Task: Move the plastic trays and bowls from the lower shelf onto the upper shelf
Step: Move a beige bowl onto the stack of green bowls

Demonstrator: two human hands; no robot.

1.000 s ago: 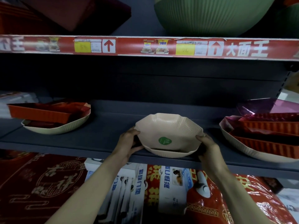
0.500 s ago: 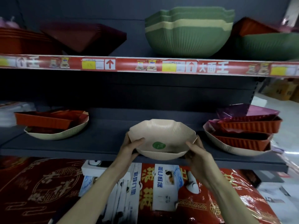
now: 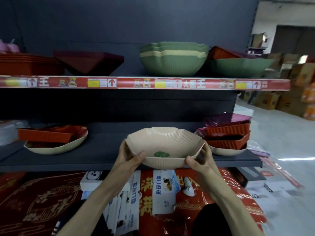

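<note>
Grip: left hand (image 3: 127, 158) and right hand (image 3: 200, 159) closed on opposite sides of the bowl (image 3: 164, 147), thumbs over the near rim, fingers wrapped underneath and mostly hidden.

Handling (judged): thin moulded plastic, so light and fairly stiff, with some flex at the rim likely; smooth surface, ribs give some purchase. Unlikely to break if bumped. Best taken as here, by two opposite rim edges, kept level.

Item: one beige bowl, wide and shallow, scalloped rim, fine ribbing on the walls, green sticker (image 3: 161, 154) inside at the bottom. Empty.

Position: held in the air just in front of the lower shelf (image 3: 102, 155), near its front edge, between two other lots.

Neighbours on lower shelf: left, a beige bowl holding red trays (image 3: 51, 135); right, a beige bowl stacked with red trays (image 3: 228, 135).

Upper shelf (image 3: 144, 83): stack of green bowls (image 3: 173, 59) directly above, dark red trays (image 3: 88, 62) to the left, another green bowl (image 3: 242, 66) to the right.
</note>
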